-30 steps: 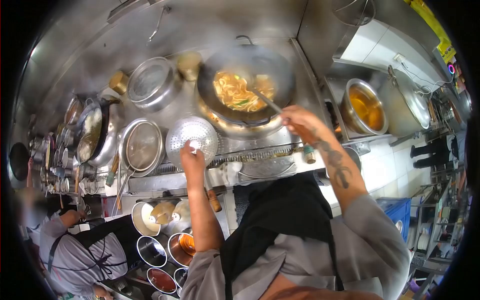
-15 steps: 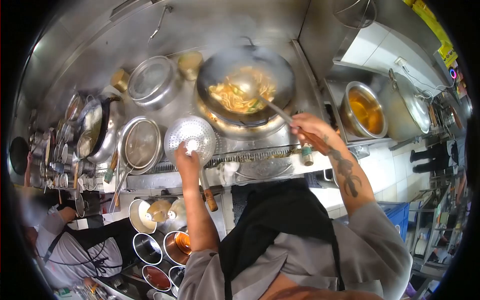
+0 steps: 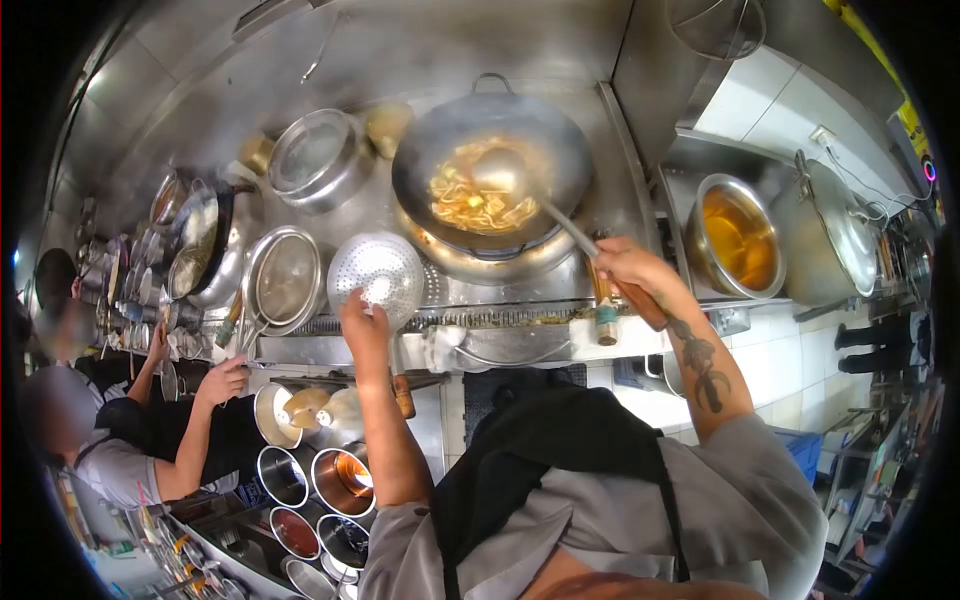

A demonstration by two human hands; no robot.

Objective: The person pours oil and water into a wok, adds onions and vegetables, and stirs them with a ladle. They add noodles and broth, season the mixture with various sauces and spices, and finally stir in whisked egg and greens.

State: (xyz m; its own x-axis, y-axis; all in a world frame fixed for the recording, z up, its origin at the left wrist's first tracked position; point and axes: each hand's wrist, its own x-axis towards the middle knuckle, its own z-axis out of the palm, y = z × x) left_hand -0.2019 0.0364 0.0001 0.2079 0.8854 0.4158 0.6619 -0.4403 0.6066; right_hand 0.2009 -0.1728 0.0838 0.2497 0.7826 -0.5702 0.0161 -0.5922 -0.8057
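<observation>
In the head view the right hand (image 3: 625,265) is clenched round the handle of a ladle (image 3: 500,170), whose shaft runs up and left so that its bowl sits in the wok (image 3: 490,165), over the noodles (image 3: 470,200) and orange broth. The wok stands on a burner at the far middle of the steel stove (image 3: 520,340), steam rising off it. The left hand (image 3: 362,318) grips the near rim of a perforated strainer (image 3: 378,272), fingers closed on its edge; the strainer is tilted and lies just left of the wok, near the front of the stove. Left of the strainer sits a pan (image 3: 285,280) with a mesh skimmer in it, and farther back a lidded pot (image 3: 315,155). To the right of the wok, past a steel divider, a pot of broth (image 3: 740,235) stands beside a large lid (image 3: 835,225). Near left, below the stove edge, are round sauce tins (image 3: 320,490). At the far left a co-worker's hand (image 3: 225,380) reaches towards the stove front
</observation>
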